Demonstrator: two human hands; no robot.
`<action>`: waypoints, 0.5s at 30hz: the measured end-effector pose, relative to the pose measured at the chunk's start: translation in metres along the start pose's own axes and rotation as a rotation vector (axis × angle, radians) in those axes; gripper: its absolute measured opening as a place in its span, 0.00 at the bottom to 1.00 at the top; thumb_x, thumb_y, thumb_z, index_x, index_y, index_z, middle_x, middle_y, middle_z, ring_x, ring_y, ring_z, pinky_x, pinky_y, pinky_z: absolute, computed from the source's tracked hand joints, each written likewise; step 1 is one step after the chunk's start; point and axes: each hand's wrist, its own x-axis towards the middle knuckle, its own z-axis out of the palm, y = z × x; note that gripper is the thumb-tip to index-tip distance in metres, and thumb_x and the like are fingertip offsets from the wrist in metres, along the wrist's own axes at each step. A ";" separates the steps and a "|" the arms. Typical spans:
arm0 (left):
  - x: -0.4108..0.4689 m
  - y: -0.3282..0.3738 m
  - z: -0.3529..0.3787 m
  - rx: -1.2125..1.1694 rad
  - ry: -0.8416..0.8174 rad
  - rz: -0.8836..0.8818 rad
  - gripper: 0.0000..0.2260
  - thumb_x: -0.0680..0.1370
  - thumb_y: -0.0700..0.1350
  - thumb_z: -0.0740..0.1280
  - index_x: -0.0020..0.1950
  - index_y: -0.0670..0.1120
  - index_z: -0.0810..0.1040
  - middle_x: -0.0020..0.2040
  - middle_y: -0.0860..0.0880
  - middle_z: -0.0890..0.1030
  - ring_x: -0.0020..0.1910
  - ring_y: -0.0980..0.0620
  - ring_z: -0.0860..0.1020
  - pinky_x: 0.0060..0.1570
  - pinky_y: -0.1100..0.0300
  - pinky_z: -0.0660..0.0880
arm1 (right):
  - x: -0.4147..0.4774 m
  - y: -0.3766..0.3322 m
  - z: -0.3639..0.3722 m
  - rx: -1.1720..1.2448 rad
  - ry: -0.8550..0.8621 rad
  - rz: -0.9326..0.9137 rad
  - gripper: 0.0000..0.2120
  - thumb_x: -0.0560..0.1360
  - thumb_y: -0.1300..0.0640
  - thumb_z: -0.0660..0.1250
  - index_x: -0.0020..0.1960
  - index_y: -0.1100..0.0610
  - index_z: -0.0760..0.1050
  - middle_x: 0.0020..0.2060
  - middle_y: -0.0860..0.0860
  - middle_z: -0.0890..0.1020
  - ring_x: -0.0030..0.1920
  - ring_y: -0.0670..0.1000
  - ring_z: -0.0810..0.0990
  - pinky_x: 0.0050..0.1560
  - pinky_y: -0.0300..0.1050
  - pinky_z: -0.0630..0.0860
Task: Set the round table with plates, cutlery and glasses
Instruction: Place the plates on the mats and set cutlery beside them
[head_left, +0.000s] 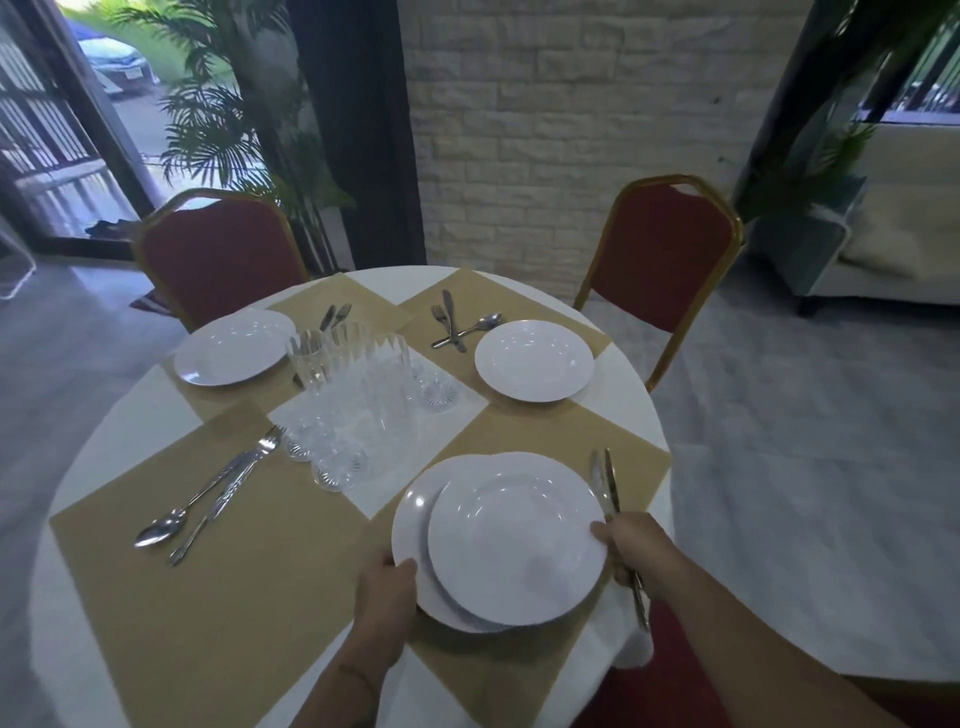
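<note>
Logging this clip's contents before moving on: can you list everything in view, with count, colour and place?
table: one, round, white cloth, centre
placemats: four, tan, one per seat
plates: four, white: far-left plate, far-right plate, upper plate overlapping lower plate nearest
glasses: several, clear, clustered mid-table
cutlery: silver, on every mat
chairs: two, red, gold frames, far side
plants: two, green, background
left hand: grips lower plate's rim
right hand: grips upper plate's rim
</note>
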 end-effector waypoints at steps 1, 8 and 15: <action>0.002 0.000 0.000 0.005 0.048 0.012 0.06 0.76 0.37 0.63 0.46 0.45 0.79 0.43 0.43 0.81 0.44 0.42 0.79 0.46 0.49 0.77 | 0.000 0.002 -0.004 0.074 0.004 0.009 0.08 0.80 0.62 0.62 0.43 0.62 0.74 0.26 0.52 0.69 0.25 0.50 0.65 0.26 0.41 0.62; 0.017 -0.009 -0.017 -0.042 0.354 0.031 0.03 0.76 0.39 0.61 0.47 0.42 0.74 0.42 0.42 0.78 0.44 0.39 0.78 0.43 0.50 0.75 | 0.019 0.018 -0.023 0.425 0.197 0.038 0.11 0.79 0.64 0.65 0.38 0.59 0.70 0.25 0.52 0.63 0.25 0.50 0.60 0.28 0.45 0.61; 0.015 -0.016 -0.044 -0.079 0.526 -0.004 0.07 0.79 0.39 0.60 0.49 0.37 0.74 0.44 0.41 0.76 0.43 0.41 0.73 0.45 0.53 0.69 | 0.031 0.023 -0.010 0.308 0.347 0.122 0.14 0.78 0.59 0.66 0.35 0.62 0.71 0.35 0.60 0.73 0.34 0.56 0.72 0.39 0.50 0.71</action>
